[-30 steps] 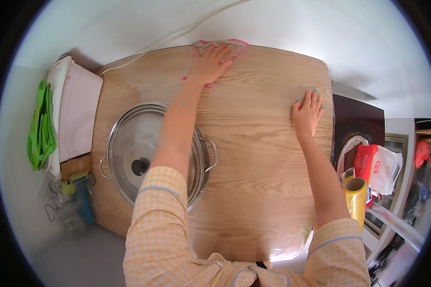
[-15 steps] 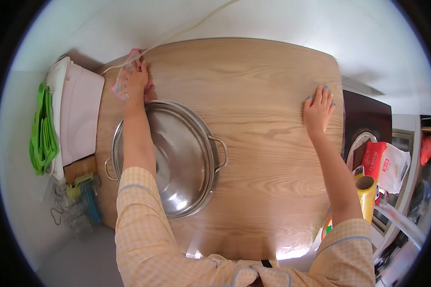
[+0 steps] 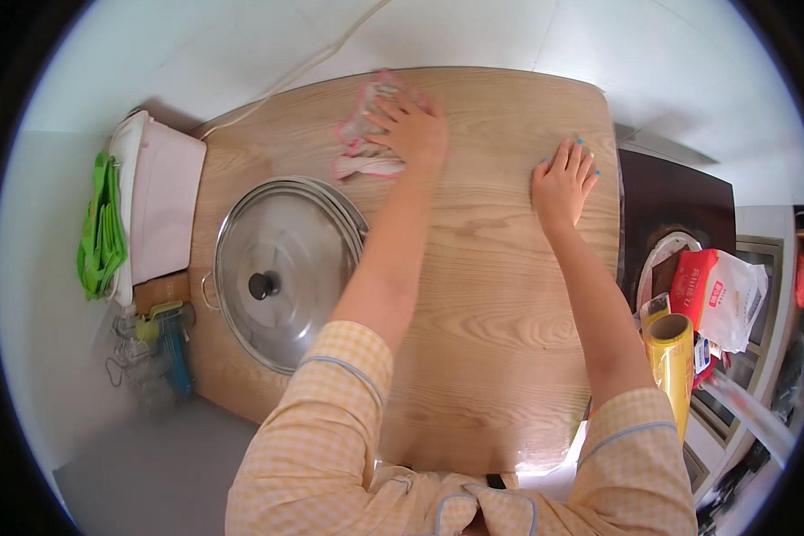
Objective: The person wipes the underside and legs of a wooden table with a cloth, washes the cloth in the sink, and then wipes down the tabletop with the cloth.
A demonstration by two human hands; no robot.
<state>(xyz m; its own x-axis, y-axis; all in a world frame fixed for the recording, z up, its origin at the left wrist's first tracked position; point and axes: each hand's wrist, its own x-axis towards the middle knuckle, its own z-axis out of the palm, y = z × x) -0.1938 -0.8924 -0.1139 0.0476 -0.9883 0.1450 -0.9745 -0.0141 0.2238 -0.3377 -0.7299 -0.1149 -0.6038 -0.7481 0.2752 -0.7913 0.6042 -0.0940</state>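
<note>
My left hand [image 3: 412, 132] lies with spread fingers on a pink-edged, pale patterned cloth [image 3: 366, 166], pressing it against the wooden tabletop [image 3: 496, 295] near the back edge. The cloth is partly bunched and sticks out to the left of the fingers. Toward the right edge, my right hand [image 3: 560, 186] rests flat on the wood, fingers stretched out and holding nothing. A wide steel pot with a glass lid [image 3: 299, 259] and a black knob [image 3: 261, 285] stands left of my left forearm, which hides part of its right side.
At the left stand a pale pink bin [image 3: 168, 196] and a green bag [image 3: 104, 232], with wire hangers [image 3: 134, 357] below. A cord [image 3: 313, 61] runs along the back wall. Right of the table are a yellow roll [image 3: 670, 366] and a red-and-white package [image 3: 715, 295].
My left hand has slid right along the back of the table, taking the cloth with it. The pot's lid knob now shows. The whole view has shifted slightly.
</note>
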